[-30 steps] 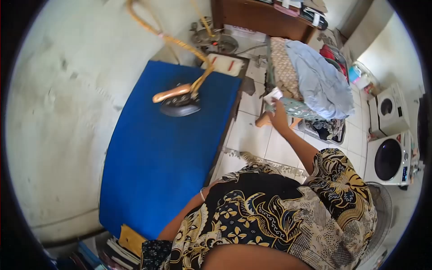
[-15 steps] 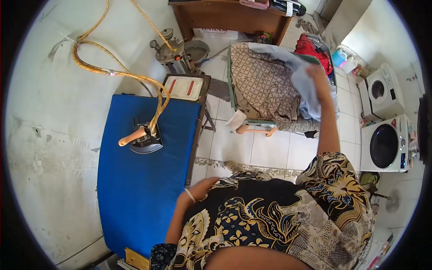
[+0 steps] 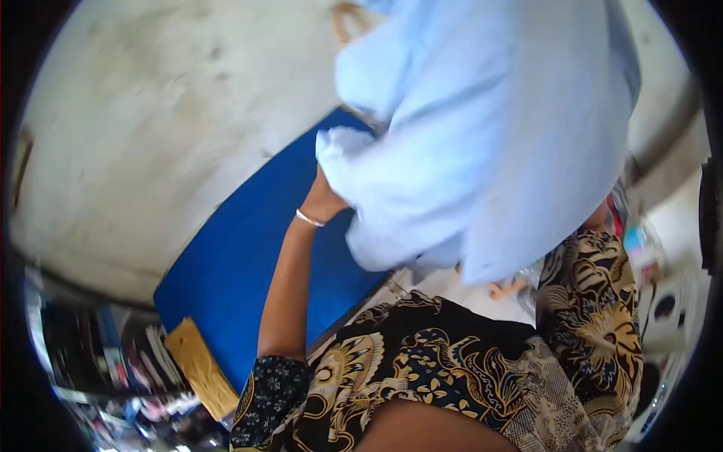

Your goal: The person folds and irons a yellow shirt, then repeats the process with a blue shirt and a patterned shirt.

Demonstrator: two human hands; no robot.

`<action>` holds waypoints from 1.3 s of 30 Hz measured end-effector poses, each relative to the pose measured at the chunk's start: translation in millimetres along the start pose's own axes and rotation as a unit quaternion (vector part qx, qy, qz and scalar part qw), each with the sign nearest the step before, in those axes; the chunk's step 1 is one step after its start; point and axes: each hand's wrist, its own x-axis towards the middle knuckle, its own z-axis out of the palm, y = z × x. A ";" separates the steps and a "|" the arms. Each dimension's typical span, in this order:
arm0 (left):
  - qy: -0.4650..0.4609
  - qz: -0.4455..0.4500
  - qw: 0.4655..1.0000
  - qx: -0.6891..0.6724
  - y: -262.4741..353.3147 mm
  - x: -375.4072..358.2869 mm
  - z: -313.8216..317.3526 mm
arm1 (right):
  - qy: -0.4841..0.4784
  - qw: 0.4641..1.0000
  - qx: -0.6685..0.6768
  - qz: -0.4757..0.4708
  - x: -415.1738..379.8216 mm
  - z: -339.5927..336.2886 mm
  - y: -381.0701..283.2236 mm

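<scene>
Your left hand (image 3: pixel 324 197) is at the centre-left of the frame, its fingers partly hidden by the light blue cloth (image 3: pixel 482 128). That grip looks clamped on the cloth's left edge, where the fabric bunches. Your right hand is out of sight behind the cloth, so I cannot tell whether that grip is apart or together; only its patterned sleeve (image 3: pixel 602 316) shows clearly, at the right.

The cloth is spread in the air from the upper centre towards the right, blurred, above the far part of the blue worktop (image 3: pixel 263 256). A folded yellow item (image 3: pixel 199 365) lies at the worktop's near end, lower left.

Judging by its loose folds, you have something light, soft and limp, not fragile, but apt to billow, sag and crease. It would be best held by two well-separated edges or corners, pinching a firm seam if you find one, rather than by the loose middle.
</scene>
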 end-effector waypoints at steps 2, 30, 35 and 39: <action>0.115 0.014 0.993 0.034 35.4 -37.7 -59.2 | -0.043 0.996 0.073 -0.006 22.6 28.7 20.8; 0.941 -0.234 0.218 0.111 -127.0 -413.0 -65.3 | -0.574 0.582 -0.488 0.307 -223.1 34.6 403.5; 0.757 -0.281 0.448 -0.383 -148.7 -405.8 10.6 | -0.750 0.367 -0.329 0.441 -321.2 51.4 365.2; 0.718 -0.261 0.639 0.093 -227.4 -403.6 -4.3 | -0.558 0.582 -0.353 0.475 -328.0 45.5 353.2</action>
